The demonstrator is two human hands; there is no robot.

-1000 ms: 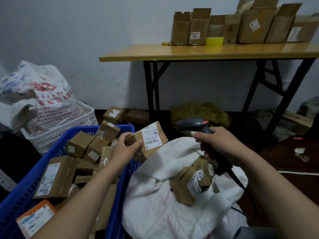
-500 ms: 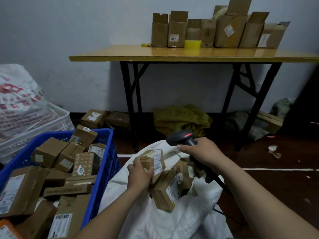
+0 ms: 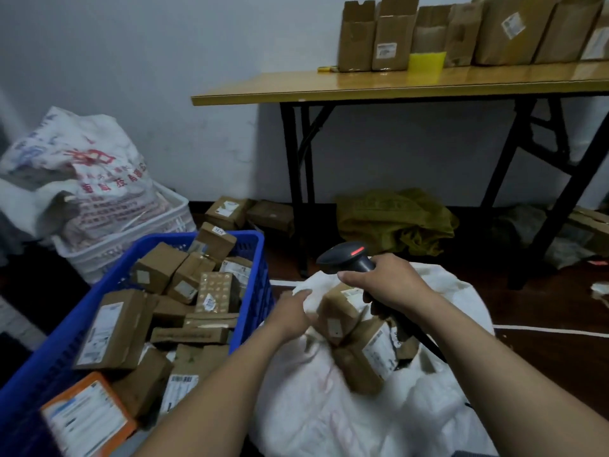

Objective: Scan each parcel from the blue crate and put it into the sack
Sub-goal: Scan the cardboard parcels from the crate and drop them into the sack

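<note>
The blue crate [image 3: 253, 278] stands at the left, filled with several brown cardboard parcels [image 3: 158, 268]. To its right lies the open white sack [image 3: 313, 407], which holds several parcels. One small brown parcel [image 3: 339, 311] rests on top at the sack's mouth. My left hand [image 3: 290, 311] is just left of that parcel, with loose fingers on the sack's white rim and nothing in its grip. My right hand [image 3: 392, 285] is above the sack's mouth, closed around the handle of a black barcode scanner [image 3: 349, 257]. The scanner's red light is lit and its head points left.
A white crate [image 3: 131, 239] holding a printed bag stands behind the blue crate. A yellow-topped folding table [image 3: 362, 85] with several cardboard boxes is at the back, its black legs [image 3: 296, 192] close behind the sack. Loose boxes [image 3: 227, 211] and an olive bag [image 3: 395, 222] lie on the floor.
My left hand carried a labelled parcel from above the blue crate over to the sack and let it go there. The scanner hand stayed above the sack.
</note>
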